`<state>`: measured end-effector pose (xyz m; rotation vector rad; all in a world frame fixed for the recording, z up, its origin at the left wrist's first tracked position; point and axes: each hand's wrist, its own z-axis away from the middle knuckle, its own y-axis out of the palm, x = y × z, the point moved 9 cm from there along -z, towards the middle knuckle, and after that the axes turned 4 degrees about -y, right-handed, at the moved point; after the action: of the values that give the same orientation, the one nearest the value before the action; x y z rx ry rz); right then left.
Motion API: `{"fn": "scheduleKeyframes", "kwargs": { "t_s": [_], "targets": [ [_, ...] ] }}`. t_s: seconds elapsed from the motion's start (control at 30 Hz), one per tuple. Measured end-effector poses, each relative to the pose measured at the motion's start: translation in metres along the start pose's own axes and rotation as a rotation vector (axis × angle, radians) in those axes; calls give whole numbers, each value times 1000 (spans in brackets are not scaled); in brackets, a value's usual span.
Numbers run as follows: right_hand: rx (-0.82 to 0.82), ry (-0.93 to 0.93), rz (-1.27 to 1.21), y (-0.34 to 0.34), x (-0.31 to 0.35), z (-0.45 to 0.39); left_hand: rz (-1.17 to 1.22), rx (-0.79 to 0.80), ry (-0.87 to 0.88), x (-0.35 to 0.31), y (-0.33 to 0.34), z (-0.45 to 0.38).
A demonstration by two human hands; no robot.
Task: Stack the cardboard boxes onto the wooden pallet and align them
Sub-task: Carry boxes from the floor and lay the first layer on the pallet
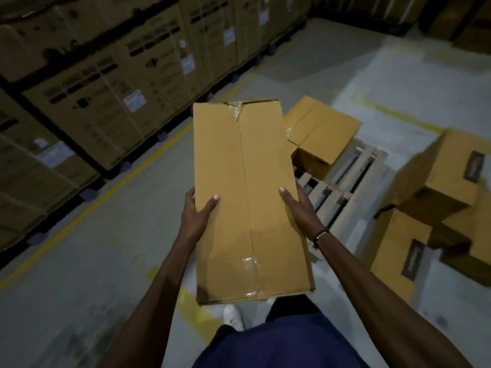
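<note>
I hold a long taped cardboard box (247,197) in front of me, above the floor. My left hand (198,211) grips its left side with the thumb on top. My right hand (297,205) grips its right side the same way. The wooden pallet (353,179) lies on the floor to the right, partly hidden behind the held box. One smaller cardboard box (321,131) sits on the pallet's far end, turned at an angle.
Several loose boxes (438,192) are piled on the floor right of the pallet. A wall of large printed cartons (101,83) on dark pallets lines the left. Yellow floor lines (106,192) run along it. My white shoe (233,317) shows below the box.
</note>
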<state>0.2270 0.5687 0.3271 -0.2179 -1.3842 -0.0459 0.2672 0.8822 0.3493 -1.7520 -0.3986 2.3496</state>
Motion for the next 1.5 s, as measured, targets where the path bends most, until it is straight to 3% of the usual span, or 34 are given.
{"fn": "scheduleKeyframes", "kwargs": {
  "t_s": [0.2, 0.47, 1.07, 1.5],
  "targets": [
    [-214, 80, -29, -15, -8, 0, -63, 215, 24, -15, 40, -58],
    [-452, 220, -50, -74, -43, -26, -168, 466, -15, -34, 140, -125],
    [-565, 399, -116, -154, -118, -178, -289, 719, -65, -53, 322, -292],
    [-655, 555, -215, -144, -263, -243, -371, 915, -126, 49, 420, -406]
  ]
}}
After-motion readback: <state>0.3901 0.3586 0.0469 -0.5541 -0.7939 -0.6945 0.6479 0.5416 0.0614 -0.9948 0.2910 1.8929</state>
